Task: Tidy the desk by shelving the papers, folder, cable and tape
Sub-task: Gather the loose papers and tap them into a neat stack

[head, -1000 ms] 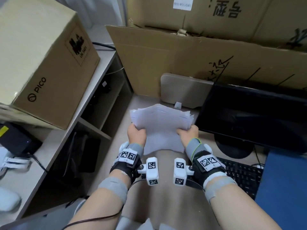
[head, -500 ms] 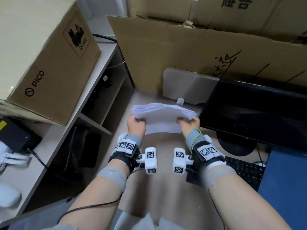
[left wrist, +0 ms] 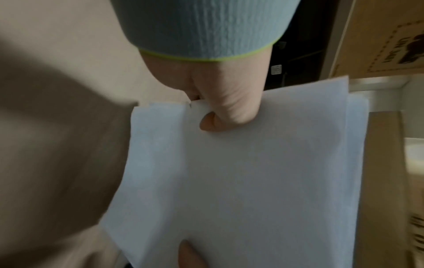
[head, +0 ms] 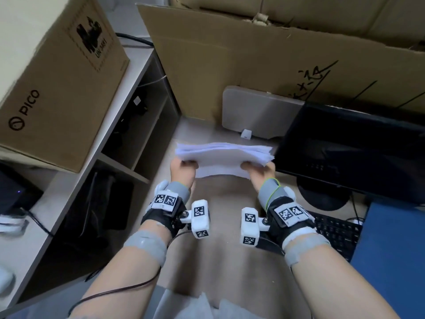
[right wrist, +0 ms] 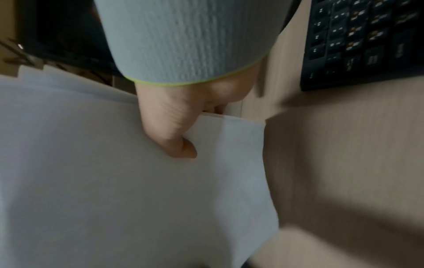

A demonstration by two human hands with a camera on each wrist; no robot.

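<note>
A stack of white papers (head: 224, 155) hangs level above the beige desk (head: 220, 261), its edges roughly squared. My left hand (head: 184, 168) grips its near left corner and my right hand (head: 258, 169) grips its near right corner. In the left wrist view my thumb (left wrist: 207, 123) presses on the top sheet of the papers (left wrist: 252, 172), the fingers hidden below. The right wrist view shows the same pinch on the papers (right wrist: 114, 181) by my right thumb (right wrist: 183, 148). A flat blue item (head: 391, 261), possibly the folder, lies at the right. Tape is out of view.
A grey shelf unit (head: 138, 125) with dark open compartments stands left of the desk, a PICO carton (head: 57, 77) on top. A black monitor (head: 349, 148) and keyboard (head: 338, 233) sit at right. Cardboard (head: 253, 61) and a grey panel (head: 259, 113) stand behind.
The papers, loose and sagging a second ago, have been gathered into a level stack and lifted a little higher above the desk. Both hands keep their grip.
</note>
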